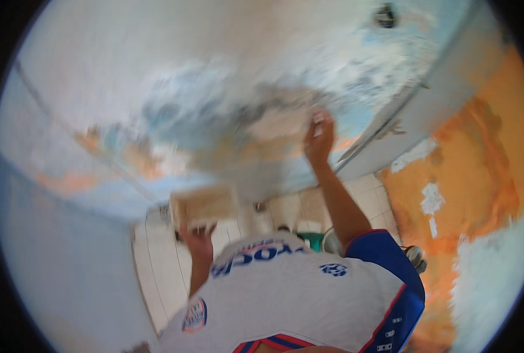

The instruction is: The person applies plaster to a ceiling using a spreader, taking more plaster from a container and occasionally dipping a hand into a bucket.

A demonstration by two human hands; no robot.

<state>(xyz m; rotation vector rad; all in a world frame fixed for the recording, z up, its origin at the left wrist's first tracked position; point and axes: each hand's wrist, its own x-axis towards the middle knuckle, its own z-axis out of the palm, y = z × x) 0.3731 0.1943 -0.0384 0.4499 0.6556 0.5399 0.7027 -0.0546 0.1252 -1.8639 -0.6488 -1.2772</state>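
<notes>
My right hand [319, 136] is raised to the wall [215, 47] in front of me. Its fingers are bent closed, with pale bits showing at them; blur hides what they hold. Beside the fingertips, a flat pinkish-tan area [279, 120] lies on or against the wall; I cannot tell if it is a tool or a patch. Lower and to the left, my left hand [197, 240] grips the near edge of a rectangular beige tray [235, 203], held close to the wall's foot. Around the right hand the wall is mottled with grey, blue and orange patches.
A white tiled floor [156, 276] lies below. Partly hidden by my shirt are a green object [312, 240] and a pale bucket-like container [332, 242]. An orange wall [474, 170] with whitish patches is at the right; a dark fixture [385, 16] sits high on the wall.
</notes>
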